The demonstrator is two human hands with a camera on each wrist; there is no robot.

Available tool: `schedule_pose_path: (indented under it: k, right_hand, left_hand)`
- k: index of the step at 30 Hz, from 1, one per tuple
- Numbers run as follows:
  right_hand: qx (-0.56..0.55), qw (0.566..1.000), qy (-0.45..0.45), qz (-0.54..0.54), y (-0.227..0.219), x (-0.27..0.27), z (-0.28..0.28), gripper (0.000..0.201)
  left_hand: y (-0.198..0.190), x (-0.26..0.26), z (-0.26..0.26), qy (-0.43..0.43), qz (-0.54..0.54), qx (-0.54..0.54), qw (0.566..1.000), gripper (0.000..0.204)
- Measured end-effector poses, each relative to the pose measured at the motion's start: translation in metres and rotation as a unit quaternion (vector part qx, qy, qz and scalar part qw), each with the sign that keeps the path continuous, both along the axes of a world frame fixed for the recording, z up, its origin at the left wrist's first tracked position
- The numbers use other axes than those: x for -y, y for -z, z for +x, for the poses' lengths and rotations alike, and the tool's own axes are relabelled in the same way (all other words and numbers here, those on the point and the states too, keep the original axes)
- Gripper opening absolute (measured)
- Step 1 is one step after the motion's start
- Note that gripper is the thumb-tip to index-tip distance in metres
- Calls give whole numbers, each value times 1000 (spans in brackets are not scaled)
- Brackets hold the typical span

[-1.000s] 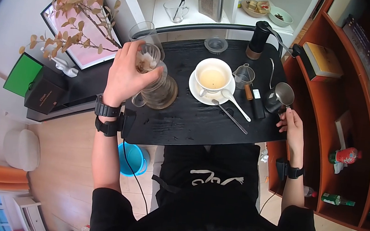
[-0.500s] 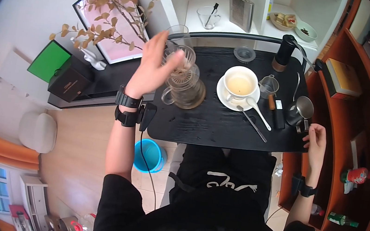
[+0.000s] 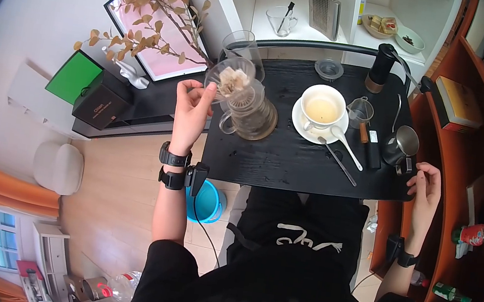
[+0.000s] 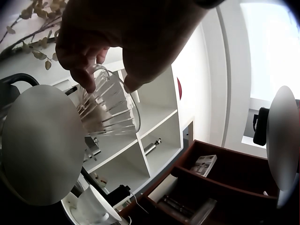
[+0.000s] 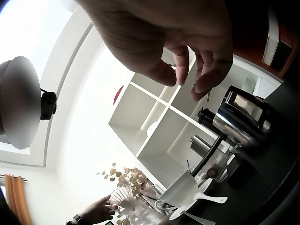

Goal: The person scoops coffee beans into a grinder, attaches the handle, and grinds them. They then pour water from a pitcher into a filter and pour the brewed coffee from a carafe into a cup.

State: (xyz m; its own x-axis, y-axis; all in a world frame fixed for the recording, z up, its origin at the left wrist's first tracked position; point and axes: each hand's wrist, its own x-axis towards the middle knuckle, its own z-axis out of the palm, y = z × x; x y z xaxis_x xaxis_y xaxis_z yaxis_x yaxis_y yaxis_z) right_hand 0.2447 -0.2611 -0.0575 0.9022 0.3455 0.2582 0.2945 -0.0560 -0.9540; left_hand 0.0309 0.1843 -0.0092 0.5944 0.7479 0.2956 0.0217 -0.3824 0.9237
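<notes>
My left hand (image 3: 190,120) pinches the rim of a clear ribbed glass coffee dripper (image 4: 115,115), thumb on one side and fingers on the other. A crumpled, brown-stained paper filter (image 3: 233,81) lies in the dripper, which tilts over the glass carafe (image 3: 255,123) and overlaps its top in the head view. The carafe stands on the left of the black table. My right hand (image 3: 426,189) hangs loosely curled at the table's right edge, holding nothing. Close by it is a steel gooseneck kettle (image 3: 403,143), its handle towards the fingers.
Mid-table, a white cup (image 3: 323,105) of pale liquid stands on a saucer with a white spoon (image 3: 346,146). To its right are a small strainer (image 3: 360,109) and a black hand grinder (image 3: 381,67). Behind the carafe stands a tall glass (image 3: 241,44); a leafy branch (image 3: 168,16) leans nearby.
My left hand has shifted from over the dripper to its left side, and the dripper has come up and tilted. The right hand has drawn slightly back from the kettle handle. The head view has shifted.
</notes>
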Motion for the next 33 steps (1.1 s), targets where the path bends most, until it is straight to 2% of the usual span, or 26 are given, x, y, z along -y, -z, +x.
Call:
schedule_pose_path:
  k: [3, 7, 10, 13, 16, 22, 23, 26, 27, 30, 31, 33]
  right_hand:
    - [5, 1000, -12, 4, 0, 0, -3, 14]
    - [14, 1000, -21, 12, -7, -3, -9, 10]
    - [14, 999, -31, 10, -12, -6, -12, 9]
    - [7, 998, -60, 17, -15, -7, -16, 6]
    - [6, 996, -90, 14, -17, -11, -24, 5]
    - [51, 995, -75, -49, -18, -15, -31, 4]
    - [57, 994, -77, -54, -17, -14, -31, 4]
    - [66, 994, -73, -48, -18, -14, -33, 4]
    - [67, 994, -69, -42, -19, -14, -34, 4]
    - [59, 996, -62, -32, -19, -16, -35, 5]
    - [59, 996, -64, -37, -19, -16, -36, 5]
    - [61, 995, -69, -46, -18, -17, -36, 5]
  left_hand:
    - [-1, -3, 0, 34, -9, -23, 999, 31]
    - [4, -2, 0, 15, -31, -71, 997, 38]
    - [-5, -2, 0, 60, -84, -84, 991, 41]
    - [-15, -7, -1, 136, -170, -140, 966, 45]
    - [-12, -14, 2, 148, -243, -104, 953, 48]
    - [-16, -13, 0, 167, -370, 8, 914, 48]
    - [-18, -11, 0, 160, -366, 11, 917, 48]
    - [-18, -5, 0, 103, -167, -60, 979, 49]
    - [-17, -4, 0, 99, -156, -62, 981, 49]
    - [-21, -5, -4, 131, -266, 0, 955, 50]
    - [-23, -7, -6, 154, -326, 13, 933, 51]
    - [-25, -5, -7, 165, -340, 29, 926, 50]
